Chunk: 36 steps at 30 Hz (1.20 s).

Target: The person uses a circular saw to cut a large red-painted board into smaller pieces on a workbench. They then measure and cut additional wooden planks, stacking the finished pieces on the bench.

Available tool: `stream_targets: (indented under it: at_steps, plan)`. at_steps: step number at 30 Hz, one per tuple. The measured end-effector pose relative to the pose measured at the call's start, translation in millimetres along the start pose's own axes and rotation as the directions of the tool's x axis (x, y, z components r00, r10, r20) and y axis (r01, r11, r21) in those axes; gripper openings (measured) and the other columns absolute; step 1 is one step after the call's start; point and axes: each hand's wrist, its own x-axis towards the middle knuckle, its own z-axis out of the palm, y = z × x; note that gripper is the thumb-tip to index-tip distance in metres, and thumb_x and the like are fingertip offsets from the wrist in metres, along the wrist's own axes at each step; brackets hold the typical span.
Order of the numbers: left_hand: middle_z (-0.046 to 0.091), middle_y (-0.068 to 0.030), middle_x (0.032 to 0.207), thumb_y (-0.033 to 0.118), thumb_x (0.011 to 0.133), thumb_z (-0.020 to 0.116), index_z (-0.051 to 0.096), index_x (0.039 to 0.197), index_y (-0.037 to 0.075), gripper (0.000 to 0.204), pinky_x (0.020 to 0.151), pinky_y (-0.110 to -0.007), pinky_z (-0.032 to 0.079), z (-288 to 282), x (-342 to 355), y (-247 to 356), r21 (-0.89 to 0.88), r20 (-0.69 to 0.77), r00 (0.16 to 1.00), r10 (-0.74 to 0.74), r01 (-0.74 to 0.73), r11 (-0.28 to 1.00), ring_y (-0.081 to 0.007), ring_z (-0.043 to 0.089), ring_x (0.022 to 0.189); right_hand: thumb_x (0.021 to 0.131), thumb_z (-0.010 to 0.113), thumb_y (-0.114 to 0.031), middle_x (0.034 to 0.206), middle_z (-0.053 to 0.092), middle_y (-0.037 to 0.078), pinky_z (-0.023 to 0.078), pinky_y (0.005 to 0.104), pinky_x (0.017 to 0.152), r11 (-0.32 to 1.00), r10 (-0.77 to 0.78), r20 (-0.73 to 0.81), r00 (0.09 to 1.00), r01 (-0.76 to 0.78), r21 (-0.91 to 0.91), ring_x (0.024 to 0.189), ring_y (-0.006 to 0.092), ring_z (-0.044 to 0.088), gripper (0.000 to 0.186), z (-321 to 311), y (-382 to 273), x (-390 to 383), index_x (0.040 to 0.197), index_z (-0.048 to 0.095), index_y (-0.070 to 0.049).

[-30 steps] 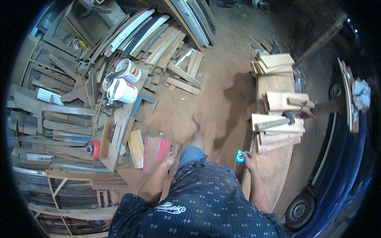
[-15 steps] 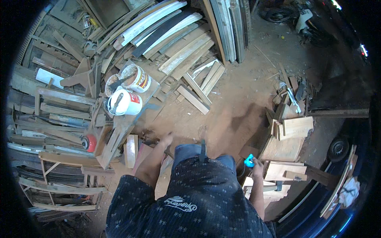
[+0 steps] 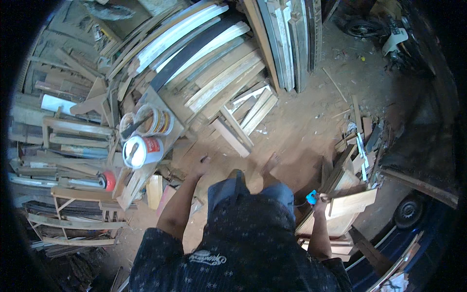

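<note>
My right hand (image 3: pixel 321 201) is closed around a small bright blue tool (image 3: pixel 311 197). A dark, cord-like loop hangs beside the tool; its exact kind is too small to make out. The hand is right beside the pale wooden boards (image 3: pixel 352 202) stacked on my right. My left arm reaches forward and down, and my left hand (image 3: pixel 198 170) is over the dirt floor, left of my legs. A small dark thing (image 3: pixel 204 159) shows at its fingertips. The fingers blur together, and I cannot tell whether they hold it.
A white bucket (image 3: pixel 146 152) and an open tub (image 3: pixel 158 121) stand on a plank bench at left. Behind them lie long stacked boards (image 3: pixel 194 53). Wood offcuts (image 3: pixel 233 131) lie ahead on the floor. A motorbike wheel (image 3: pixel 362 28) is at far right, a dark blue vehicle (image 3: pixel 428 233) nearer.
The view has shifted and my legs have moved, with a foot now farther right. My right hand still holds the blue tool, now alongside the upper boards. My left arm is stretched straighter forward.
</note>
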Motion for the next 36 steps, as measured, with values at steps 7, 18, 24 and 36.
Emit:
stream_targets:
  at_steps: [7,18,24,36]
  plan:
    - [0.068,-0.0221,0.105,0.037,0.085,0.065,0.067,0.112,0.001,0.045,0.086,-0.044,0.052,0.3,201.9,41.5,0.365,0.043,0.999,-0.032,0.014,0.931,-0.0377,0.066,0.099,0.091,0.067,-0.023,0.087,0.069,0.004,0.049,0.0289,0.073,0.920,-0.254,0.068,0.965,0.263,-0.292,0.078,0.0110,0.059,0.028,32.6,-65.2,14.2,0.101,0.071,0.003]
    - [0.044,-0.0176,0.142,0.028,0.083,0.065,0.038,0.144,0.008,0.069,0.095,-0.052,0.046,60.1,471.2,-22.8,0.820,-0.093,0.940,0.327,-0.114,0.562,-0.0358,0.045,0.130,0.090,0.068,-0.030,0.088,0.066,0.005,0.048,0.0299,0.067,0.948,-0.063,-0.049,0.997,0.045,-0.314,0.077,0.0136,0.058,0.031,100.5,46.2,-29.2,0.101,0.068,-0.001]
    - [0.066,-0.0243,0.105,0.018,0.091,0.056,0.043,0.139,0.005,0.051,0.077,-0.049,0.054,-6.3,429.9,27.6,0.640,0.157,0.974,0.163,-0.226,0.734,-0.0368,0.068,0.089,0.093,0.064,-0.029,0.092,0.067,0.009,0.050,0.0335,0.070,0.845,-0.215,-0.042,0.976,0.165,-0.510,0.080,0.0138,0.059,0.037,135.4,36.1,-45.2,0.110,0.062,0.004]
    - [0.066,-0.0274,0.102,0.028,0.099,0.051,0.050,0.122,-0.002,0.038,0.082,-0.053,0.050,-37.3,304.0,112.4,0.370,0.221,0.959,0.177,-0.250,0.895,-0.0448,0.065,0.092,0.079,0.077,-0.018,0.102,0.066,0.017,0.054,0.0376,0.069,0.694,-0.429,0.272,0.861,0.507,-0.511,0.080,0.0286,0.065,0.048,200.4,-59.7,-60.7,0.122,0.058,-0.007]
